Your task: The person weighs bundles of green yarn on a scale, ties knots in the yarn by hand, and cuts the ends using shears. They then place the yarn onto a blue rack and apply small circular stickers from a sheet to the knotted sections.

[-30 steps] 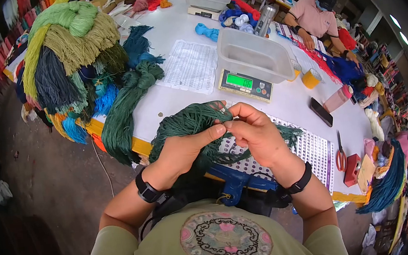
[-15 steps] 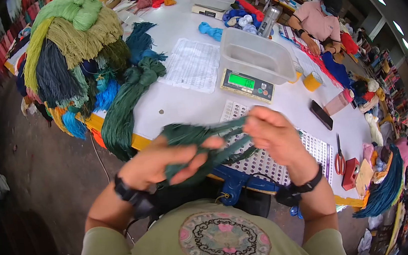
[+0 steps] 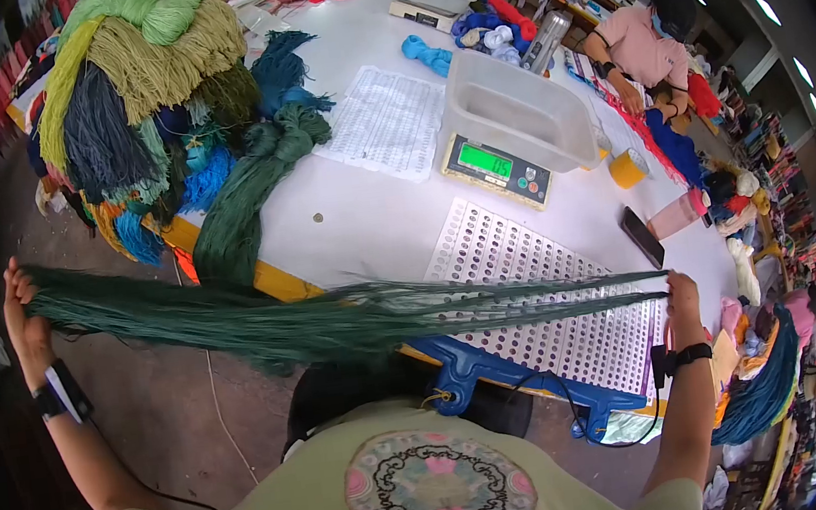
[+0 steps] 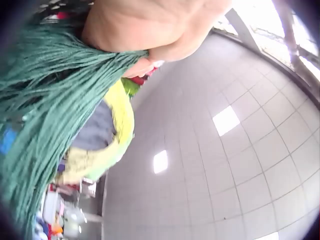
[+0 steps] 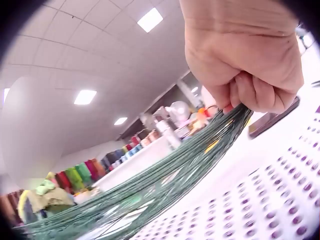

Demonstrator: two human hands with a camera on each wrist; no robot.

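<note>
A dark green skein of yarn (image 3: 264,317) stretches nearly level between my two hands, in front of my body. At the far left my left hand (image 3: 28,323) grips one end; in the left wrist view the strands (image 4: 45,115) fan out from under the curled fingers. My right hand (image 3: 681,299) holds the other end at the right of the table. The right wrist view shows the fingers (image 5: 245,90) curled tightly round the gathered strands (image 5: 200,145). The skein is thick and loose toward the left and splits into thinner bundles toward the right.
A sheet printed with rows of dots (image 3: 532,281) lies under the skein. Behind it stand a digital scale (image 3: 494,173) and a clear plastic tub (image 3: 523,111). Another green skein (image 3: 255,197) hangs over the table edge beside a yarn pile (image 3: 156,72). A phone (image 3: 641,236) lies right; another person (image 3: 641,47) sits beyond.
My hands have moved far apart, left hand out to the left and right hand to the right. The green skein, bunched between them before, is now drawn out long.
</note>
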